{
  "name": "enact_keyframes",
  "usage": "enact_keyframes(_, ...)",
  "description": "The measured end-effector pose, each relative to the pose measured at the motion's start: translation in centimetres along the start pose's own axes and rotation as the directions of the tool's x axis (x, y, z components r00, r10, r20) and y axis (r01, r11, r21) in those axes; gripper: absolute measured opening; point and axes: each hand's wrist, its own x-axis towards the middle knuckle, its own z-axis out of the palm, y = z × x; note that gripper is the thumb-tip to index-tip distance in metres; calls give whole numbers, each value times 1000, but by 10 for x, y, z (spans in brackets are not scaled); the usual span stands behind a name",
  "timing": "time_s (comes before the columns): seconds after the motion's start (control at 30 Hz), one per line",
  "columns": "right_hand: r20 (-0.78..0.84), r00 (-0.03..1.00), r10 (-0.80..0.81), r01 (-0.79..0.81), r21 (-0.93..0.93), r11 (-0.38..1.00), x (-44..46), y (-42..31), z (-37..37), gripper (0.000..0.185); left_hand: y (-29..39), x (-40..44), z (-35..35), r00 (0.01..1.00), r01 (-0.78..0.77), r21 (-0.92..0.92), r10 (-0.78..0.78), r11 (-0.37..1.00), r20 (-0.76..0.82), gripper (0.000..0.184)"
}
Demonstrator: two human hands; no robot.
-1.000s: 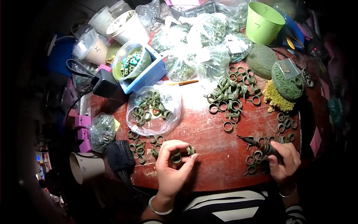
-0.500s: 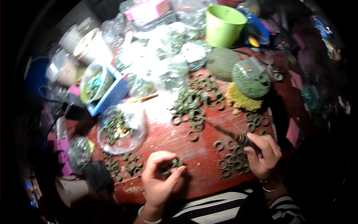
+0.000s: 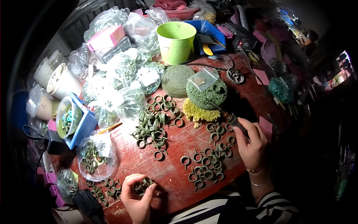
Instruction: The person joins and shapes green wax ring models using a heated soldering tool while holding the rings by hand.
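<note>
My left hand (image 3: 137, 194) is closed at the near edge of the red table, its thumb and fingers pinching small dark green rings (image 3: 147, 181). Closed round the dark handle of a soldering iron (image 3: 233, 120), my right hand (image 3: 252, 143) is at the right. The iron's thin tip reaches to the round green block (image 3: 203, 95), where a single green ring (image 3: 215, 88) lies on top. Beneath that block sits a yellow crumbly mass (image 3: 201, 111). Loose green rings (image 3: 206, 161) are spread below the iron, and a larger pile (image 3: 152, 125) lies mid-table.
A clear plastic bag (image 3: 112, 164) with green pieces lies at left, beside a blue tray (image 3: 86, 125). Filled plastic bags (image 3: 123, 99) crowd the back, near a lime green bucket (image 3: 175, 46). A second round green block (image 3: 177, 80) and a black cable (image 3: 233, 61) are behind.
The iron's tip has moved from over the table to the round green block. My left hand keeps its pinch on the rings. The whole view has shifted, showing more of the back.
</note>
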Motion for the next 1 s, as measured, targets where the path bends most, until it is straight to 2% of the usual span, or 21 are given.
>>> enact_keyframes(0.1, -4, 1000, -19, 19, -10, 1000, 2, 2, 0, 28, -3, 0, -1, 999, -44, 19, 44, 999, 3, 38)
enact_keyframes(0.27, -47, 996, -79, 79, -5, 997, 2, 5, 1, 27, 4, -1, 3, 999, 38, -109, -39, 993, -10, 38)
enact_keyframes(0.4, -43, 999, -31, 32, 17, 999, 0, 6, 4, 27, -4, -1, 0, 1000, -1, -58, 1, 998, -7, 38)
enact_keyframes(0.47, -41, 999, -32, 33, 15, 999, 1, 7, 5, 27, -3, -3, 0, 992, 102, -102, -109, 990, -59, 37)
enact_keyframes(0.5, -42, 998, -44, 44, 6, 999, 1, 8, 6, 27, -5, -3, -2, 992, 103, -101, -110, 989, -62, 37)
enact_keyframes(0.6, -42, 997, -58, 58, 5, 998, 1, 10, 6, 27, -7, -4, -4, 999, 33, -24, -33, 999, 0, 36)
enact_keyframes(0.67, -45, 998, -40, 41, 24, 999, 0, 9, 7, 27, 3, -5, 2, 981, 171, -179, -185, 969, -64, 35)
enact_keyframes(0.7, -42, 998, -41, 42, 28, 999, 0, 8, 7, 27, 4, -3, 3, 980, 173, -178, -187, 969, -69, 35)
enact_keyframes(0.8, -67, 997, -45, 44, -12, 999, 1, -3, 0, 25, 2, 1, 2, 998, 64, -162, -66, 985, -6, 34)
enact_keyframes(0.83, -66, 998, -19, 23, 58, 998, -3, -6, 1, 24, 3, 0, 1, 993, 118, -197, -120, 973, 3, 34)
enact_keyframes(0.9, 64, 998, 17, -29, 205, 978, -10, -21, -3, 23, 0, 2, 0, 1000, 2, -116, 0, 993, 16, 34)
enact_keyframes(0.93, 132, 990, -55, 17, 272, 962, -13, -28, -4, 24, -3, 3, 0, 999, -25, -106, 27, 994, 19, 34)
enact_keyframes(0.97, 135, 978, -160, 102, 361, 927, -16, -34, 1, 27, -3, 3, 0, 998, -52, -99, 55, 994, 27, 35)
enact_keyframes(1.0, 183, 955, -233, 134, 437, 890, -21, -39, 5, 29, 4, 1, 1, 998, 52, -183, -47, 982, 32, 35)
